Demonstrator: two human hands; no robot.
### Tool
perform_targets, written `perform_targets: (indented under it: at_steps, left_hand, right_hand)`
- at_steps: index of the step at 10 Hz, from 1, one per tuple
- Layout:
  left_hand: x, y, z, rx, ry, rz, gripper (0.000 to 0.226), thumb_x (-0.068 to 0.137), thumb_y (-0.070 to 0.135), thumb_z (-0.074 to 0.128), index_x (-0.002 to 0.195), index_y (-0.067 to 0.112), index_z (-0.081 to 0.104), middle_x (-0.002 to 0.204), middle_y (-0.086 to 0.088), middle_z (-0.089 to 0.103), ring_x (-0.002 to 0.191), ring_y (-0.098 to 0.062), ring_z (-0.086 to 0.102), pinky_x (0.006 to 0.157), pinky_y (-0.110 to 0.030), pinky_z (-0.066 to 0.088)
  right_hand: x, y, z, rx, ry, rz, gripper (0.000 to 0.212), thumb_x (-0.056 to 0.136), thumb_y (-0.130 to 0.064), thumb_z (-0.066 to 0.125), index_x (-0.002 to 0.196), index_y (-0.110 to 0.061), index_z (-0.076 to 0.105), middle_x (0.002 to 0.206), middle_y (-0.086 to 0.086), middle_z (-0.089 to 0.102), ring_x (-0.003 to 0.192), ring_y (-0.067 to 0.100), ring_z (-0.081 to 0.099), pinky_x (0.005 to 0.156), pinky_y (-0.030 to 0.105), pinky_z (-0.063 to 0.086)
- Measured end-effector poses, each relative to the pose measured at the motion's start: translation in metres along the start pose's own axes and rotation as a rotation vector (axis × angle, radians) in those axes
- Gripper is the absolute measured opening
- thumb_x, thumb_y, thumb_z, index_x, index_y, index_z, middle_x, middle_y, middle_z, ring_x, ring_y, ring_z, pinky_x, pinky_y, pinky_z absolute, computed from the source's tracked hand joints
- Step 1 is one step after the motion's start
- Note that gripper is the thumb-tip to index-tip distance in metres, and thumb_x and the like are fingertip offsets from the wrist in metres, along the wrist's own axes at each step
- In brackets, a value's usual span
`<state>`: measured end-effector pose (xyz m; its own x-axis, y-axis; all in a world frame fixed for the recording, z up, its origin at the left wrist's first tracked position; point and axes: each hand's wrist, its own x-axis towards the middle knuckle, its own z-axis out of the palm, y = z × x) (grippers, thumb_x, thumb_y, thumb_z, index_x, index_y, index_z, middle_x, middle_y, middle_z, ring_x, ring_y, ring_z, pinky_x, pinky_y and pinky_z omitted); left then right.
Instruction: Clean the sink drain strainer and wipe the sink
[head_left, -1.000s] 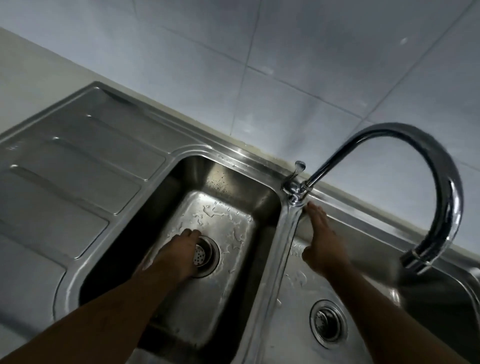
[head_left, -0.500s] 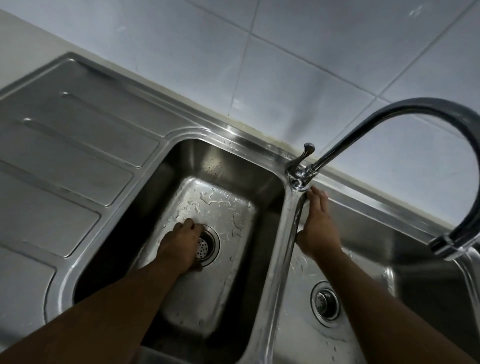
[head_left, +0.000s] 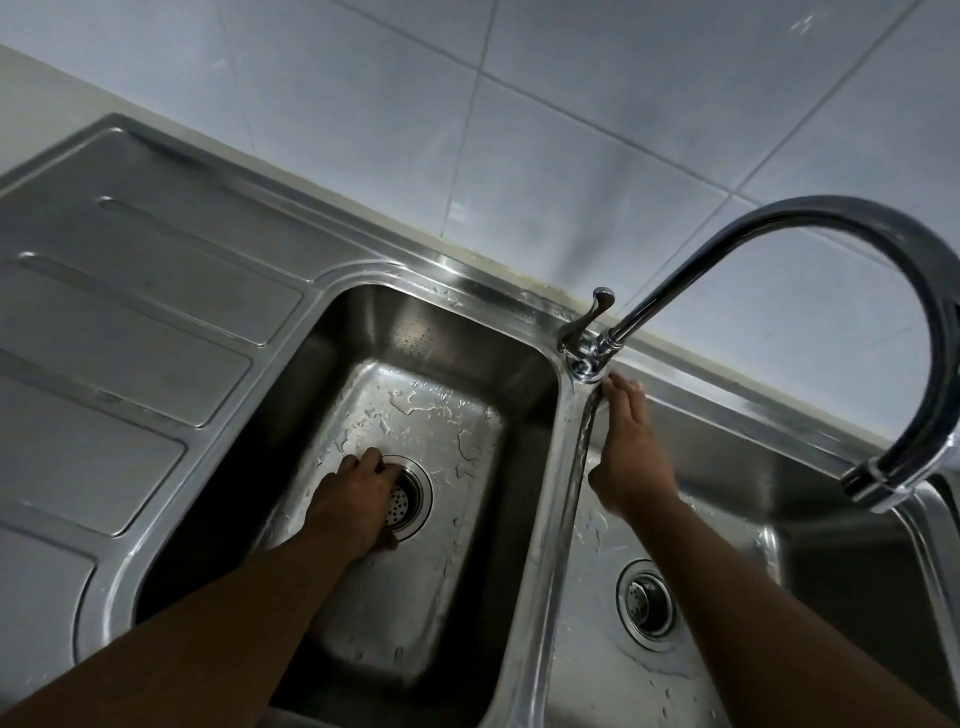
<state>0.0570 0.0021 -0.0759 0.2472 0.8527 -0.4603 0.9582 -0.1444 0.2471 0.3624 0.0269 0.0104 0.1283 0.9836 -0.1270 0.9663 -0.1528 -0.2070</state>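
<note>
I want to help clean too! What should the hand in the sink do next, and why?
Probably lift the strainer out: the left hand curls over it while it sits in its drain, and the right hand just braces on the divider.

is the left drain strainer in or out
In: the round perforated metal strainer sits in its drain ring; fingers of the left hand curl over its edge.

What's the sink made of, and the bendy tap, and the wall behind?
Sink: likely stainless steel, brushed finish; dull grey sheen, blurry reflections. Tap: metal, probably chrome-plated; mirror-bright curve. Wall: seemingly glazed ceramic tiles; glossy squares, thin grout lines.
</note>
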Motion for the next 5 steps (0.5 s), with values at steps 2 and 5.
perform_targets:
  at_steps: [2,5]
  left_hand:
    - [-0.005,-0.002,0.005,0.010,-0.006,0.016,0.094,0.074,0.053,0.079,0.151,0.028,0.031,0.148,0.001,0.031,0.131,-0.024,0.038,0.103,-0.039,0.044]
    - [-0.029,0.004,-0.021,-0.101,-0.098,0.013,0.085,0.081,0.045,0.071,0.154,0.029,0.030,0.158,0.003,0.030,0.133,-0.026,0.045,0.110,-0.039,0.041]
  right_hand:
    - [0.000,0.005,-0.006,-0.011,-0.027,-0.052,0.114,0.070,0.013,0.065,0.159,-0.026,0.005,0.161,-0.024,-0.016,0.154,0.024,0.010,0.083,0.025,0.056]
    - [-0.007,0.006,-0.042,-0.089,-0.202,-0.119,0.110,0.077,0.008,0.065,0.159,-0.028,0.002,0.165,-0.013,-0.013,0.153,0.020,0.005,0.117,0.039,0.034]
